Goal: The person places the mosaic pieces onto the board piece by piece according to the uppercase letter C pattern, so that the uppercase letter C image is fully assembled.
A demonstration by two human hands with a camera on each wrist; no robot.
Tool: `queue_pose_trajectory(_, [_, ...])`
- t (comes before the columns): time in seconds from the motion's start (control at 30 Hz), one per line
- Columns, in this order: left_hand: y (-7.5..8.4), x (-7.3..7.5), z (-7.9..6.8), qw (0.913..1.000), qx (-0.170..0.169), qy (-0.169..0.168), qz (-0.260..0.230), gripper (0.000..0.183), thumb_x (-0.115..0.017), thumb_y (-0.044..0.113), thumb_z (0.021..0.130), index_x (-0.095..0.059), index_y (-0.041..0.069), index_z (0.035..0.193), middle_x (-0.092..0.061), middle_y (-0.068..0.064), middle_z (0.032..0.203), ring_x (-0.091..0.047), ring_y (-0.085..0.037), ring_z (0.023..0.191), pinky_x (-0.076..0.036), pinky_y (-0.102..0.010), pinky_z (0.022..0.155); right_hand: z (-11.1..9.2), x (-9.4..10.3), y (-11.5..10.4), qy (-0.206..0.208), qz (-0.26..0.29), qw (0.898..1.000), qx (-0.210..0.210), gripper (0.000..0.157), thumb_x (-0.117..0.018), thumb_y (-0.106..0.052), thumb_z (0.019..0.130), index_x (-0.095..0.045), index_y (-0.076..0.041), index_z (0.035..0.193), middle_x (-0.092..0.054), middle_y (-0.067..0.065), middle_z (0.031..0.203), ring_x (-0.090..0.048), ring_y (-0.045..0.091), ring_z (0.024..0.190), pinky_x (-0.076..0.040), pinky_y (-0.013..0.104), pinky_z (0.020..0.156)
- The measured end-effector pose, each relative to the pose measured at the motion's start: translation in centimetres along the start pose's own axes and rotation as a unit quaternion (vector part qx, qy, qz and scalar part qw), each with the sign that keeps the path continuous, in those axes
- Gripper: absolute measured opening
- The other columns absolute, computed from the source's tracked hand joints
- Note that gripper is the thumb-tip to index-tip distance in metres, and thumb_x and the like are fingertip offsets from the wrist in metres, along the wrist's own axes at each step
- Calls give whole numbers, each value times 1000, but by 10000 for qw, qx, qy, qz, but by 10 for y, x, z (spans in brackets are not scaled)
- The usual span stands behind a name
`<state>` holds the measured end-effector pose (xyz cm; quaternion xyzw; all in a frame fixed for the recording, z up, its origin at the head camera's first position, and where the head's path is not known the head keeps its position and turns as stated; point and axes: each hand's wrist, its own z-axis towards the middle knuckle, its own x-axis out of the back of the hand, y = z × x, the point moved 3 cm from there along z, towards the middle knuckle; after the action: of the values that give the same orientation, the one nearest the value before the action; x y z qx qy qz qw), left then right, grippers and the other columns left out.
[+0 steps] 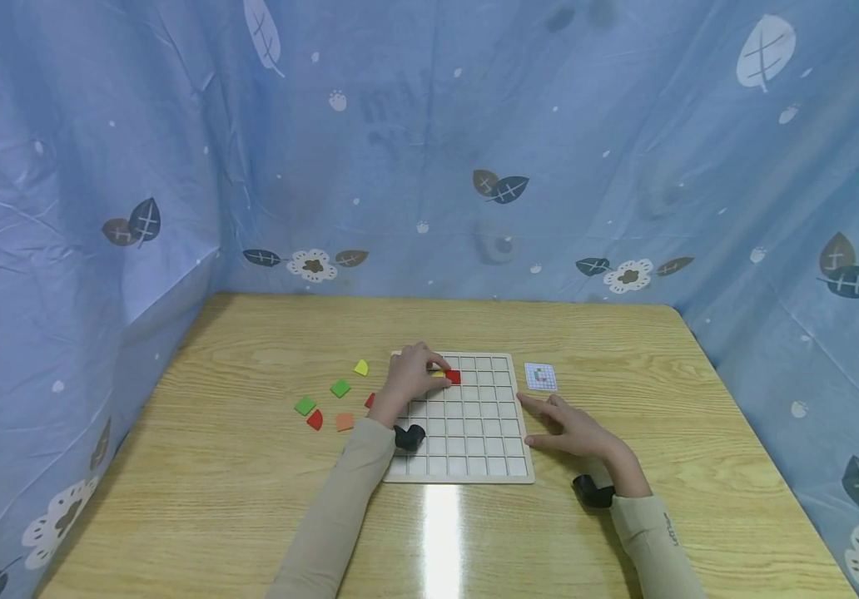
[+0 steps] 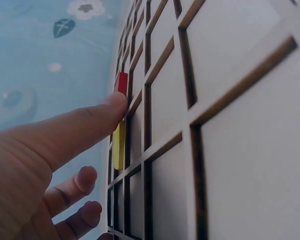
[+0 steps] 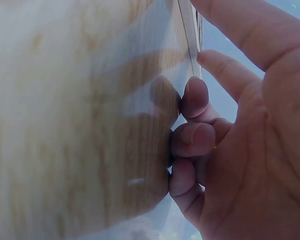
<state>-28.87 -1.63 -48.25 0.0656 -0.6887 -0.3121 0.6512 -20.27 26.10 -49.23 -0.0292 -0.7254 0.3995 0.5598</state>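
Note:
A white gridded board [image 1: 474,482] lies on the table. My left hand [image 1: 409,376] reaches over its upper part and pinches a red square tile [image 1: 453,377] between thumb and index finger, right at the grid. In the left wrist view a yellow piece [image 2: 119,147] sits in the grid just beside the red tile [image 2: 121,81], partly behind the thumb. My right hand [image 1: 572,426] rests at the board's right edge, with index finger and thumb stretched out to the rim. Its other fingers [image 3: 192,140] are bent against the tabletop in the right wrist view.
Left of the board lie loose pieces: green squares [image 1: 340,388], a yellow wedge [image 1: 361,368], a red wedge [image 1: 315,419] and an orange square [image 1: 345,422]. Another red piece [image 1: 370,401] is partly hidden by the left hand. A small pattern card [image 1: 540,377] lies to the right.

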Motion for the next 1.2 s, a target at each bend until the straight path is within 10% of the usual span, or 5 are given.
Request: queue_pose_trajectory(1.2, [1, 1, -3, 9992, 11, 57, 405, 23, -72, 38, 79, -72, 30, 101, -47, 1, 83, -41, -18, 77, -33, -42, 78, 1, 1, -2, -13, -22, 10000, -89, 70, -67, -35, 84, -37, -11, 143, -34, 2, 77, -27, 10, 63, -26, 21, 55])
